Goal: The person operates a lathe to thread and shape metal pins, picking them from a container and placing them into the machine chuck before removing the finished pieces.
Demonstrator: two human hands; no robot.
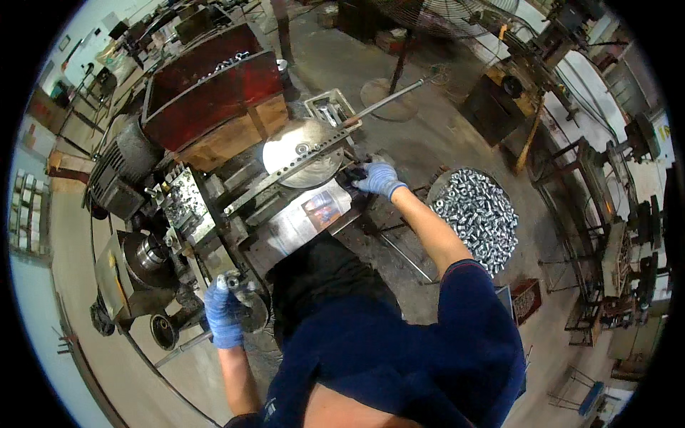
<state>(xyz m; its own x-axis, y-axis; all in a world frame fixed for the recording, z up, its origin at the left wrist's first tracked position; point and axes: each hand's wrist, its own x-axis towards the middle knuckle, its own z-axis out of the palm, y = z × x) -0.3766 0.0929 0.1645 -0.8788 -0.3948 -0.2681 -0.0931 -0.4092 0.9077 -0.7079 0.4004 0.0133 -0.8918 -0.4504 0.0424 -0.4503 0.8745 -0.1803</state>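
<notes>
Both hands wear blue knitted gloves with pale finger areas. My left hand (225, 314) is closed, pinching a small shiny metal ring-shaped part (232, 282) beside the machine's lower left end. A round metal dish (255, 315) lies just right of that hand. My right hand (379, 178) is closed around a dark handle-like piece (351, 175) at the machine's right side; the fingers hide part of it. Between the hands are a large round metal disc (285, 153), a perforated metal bar (275, 184) across it, and a printed paper sheet (296, 222).
A large red metal bin (214, 103) stands beyond the machine, with an electric motor (128, 164) on the left. To the right, a round container (474, 221) is heaped with small metal parts. A fan stand (399, 68) is farther back.
</notes>
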